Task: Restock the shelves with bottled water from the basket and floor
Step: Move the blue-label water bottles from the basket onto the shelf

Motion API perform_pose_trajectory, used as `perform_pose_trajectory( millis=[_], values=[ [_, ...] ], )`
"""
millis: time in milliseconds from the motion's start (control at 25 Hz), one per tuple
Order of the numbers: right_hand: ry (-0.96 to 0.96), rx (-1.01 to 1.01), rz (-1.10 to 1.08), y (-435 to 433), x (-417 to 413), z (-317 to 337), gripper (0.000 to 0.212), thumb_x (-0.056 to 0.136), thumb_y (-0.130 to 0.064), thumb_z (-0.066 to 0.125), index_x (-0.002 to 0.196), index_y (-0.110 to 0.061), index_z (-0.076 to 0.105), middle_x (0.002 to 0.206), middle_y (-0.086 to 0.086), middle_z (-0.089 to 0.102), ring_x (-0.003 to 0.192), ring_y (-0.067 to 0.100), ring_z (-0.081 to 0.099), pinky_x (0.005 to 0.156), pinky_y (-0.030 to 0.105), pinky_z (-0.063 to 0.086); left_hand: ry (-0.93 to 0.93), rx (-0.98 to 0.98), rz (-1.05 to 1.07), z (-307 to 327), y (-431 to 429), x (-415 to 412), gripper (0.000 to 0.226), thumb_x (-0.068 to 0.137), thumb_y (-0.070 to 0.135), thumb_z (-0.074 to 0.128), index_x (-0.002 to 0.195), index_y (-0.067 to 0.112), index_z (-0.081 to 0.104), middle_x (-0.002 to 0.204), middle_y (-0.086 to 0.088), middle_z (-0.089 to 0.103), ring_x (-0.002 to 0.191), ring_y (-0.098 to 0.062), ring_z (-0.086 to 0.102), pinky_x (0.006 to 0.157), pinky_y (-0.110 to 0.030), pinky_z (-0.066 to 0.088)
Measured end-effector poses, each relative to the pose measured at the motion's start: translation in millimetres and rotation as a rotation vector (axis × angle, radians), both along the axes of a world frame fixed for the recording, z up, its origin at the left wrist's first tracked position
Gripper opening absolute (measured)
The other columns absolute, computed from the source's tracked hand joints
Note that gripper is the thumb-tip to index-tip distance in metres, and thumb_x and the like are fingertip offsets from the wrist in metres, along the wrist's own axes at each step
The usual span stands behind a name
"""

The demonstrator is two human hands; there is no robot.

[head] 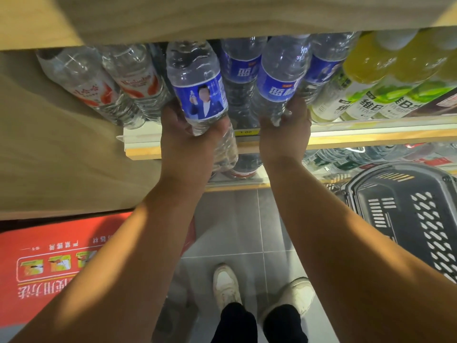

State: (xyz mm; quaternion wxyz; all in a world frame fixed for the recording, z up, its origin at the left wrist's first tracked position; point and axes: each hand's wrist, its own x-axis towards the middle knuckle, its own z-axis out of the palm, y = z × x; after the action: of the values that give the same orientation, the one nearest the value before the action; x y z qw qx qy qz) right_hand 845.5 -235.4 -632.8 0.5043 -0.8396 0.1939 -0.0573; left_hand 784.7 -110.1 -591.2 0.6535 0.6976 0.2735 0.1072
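1. Blue-labelled water bottle (197, 95) is in the left hand (183, 134), fingers curled round its lower half; it is tilted, with the top end tucked under the upper wooden shelf board (222, 18).
2. Right hand (286, 129) grips a second blue-labelled bottle (279, 80) near its base, at the same tilt, close to the first (a shelved blue-label bottle (242, 68) shows between them).
3. Both held bottles are at the front of the middle shelf (371, 137), with their bases over its edge strip, either side of the yellow price tag (246, 132).
4. Red-labelled water bottles (99, 90) stand on that shelf to the left, and yellow-green drink bottles (366, 78) to the right.
5. Another clear bottle (226, 152) pokes out just under the left hand; cannot tell whether the hand holds it.
6. Black basket (408, 219) sits on the grey tile floor (235, 231) at right, beside the lower shelf.
7. Red carton (61, 256) lies on the floor at left; white shoes (226, 285) are between carton and basket.
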Motion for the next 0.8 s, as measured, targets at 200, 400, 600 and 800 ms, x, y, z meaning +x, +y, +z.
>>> perform_pose_trajectory(
  millis=[200,400,600,800],
  values=[
    [0.023,0.02,0.034,-8,2,-5,0.058,0.074,-0.022,0.077,0.126,-0.024,0.053,0.122,-0.003,0.06,0.115,0.021,0.058,0.095,0.042,0.05,-0.068,0.074,0.037,8,-5,17,0.06,0.074,0.012,0.08,0.124,0.016,0.046,0.113,0.011,0.065,0.106,-0.001,0.063,0.096,-0.033,0.052],
    [-0.01,0.004,0.058,-9,-1,-9,0.061,0.076,-0.024,0.077,0.131,-0.023,0.05,0.123,-0.001,0.061,0.115,0.021,0.058,0.098,0.042,0.05,-0.178,0.239,0.101,10,-16,36,0.084,0.075,0.01,0.08,0.142,0.003,0.03,0.14,-0.01,0.051,0.127,-0.022,0.052,0.109,-0.04,0.043],
    [0.011,-0.017,0.099,-13,1,-8,0.058,0.077,-0.021,0.075,0.129,-0.019,0.05,0.12,0.001,0.061,0.111,0.023,0.059,0.095,0.042,0.05,-0.12,0.302,0.05,-5,-7,47,0.081,0.08,0.008,0.077,0.144,0.008,0.028,0.14,-0.003,0.052,0.12,-0.007,0.05,0.087,0.004,0.035],
    [0.007,-0.117,0.229,-23,4,-4,0.054,0.08,-0.019,0.071,0.127,-0.014,0.045,0.118,0.004,0.061,0.109,0.025,0.059,0.085,0.028,0.045,-0.019,0.268,0.001,-19,-3,46,0.084,0.079,0.009,0.078,0.146,0.012,0.026,0.143,-0.001,0.05,0.115,0.001,0.049,0.089,-0.001,0.038]
  ],
)
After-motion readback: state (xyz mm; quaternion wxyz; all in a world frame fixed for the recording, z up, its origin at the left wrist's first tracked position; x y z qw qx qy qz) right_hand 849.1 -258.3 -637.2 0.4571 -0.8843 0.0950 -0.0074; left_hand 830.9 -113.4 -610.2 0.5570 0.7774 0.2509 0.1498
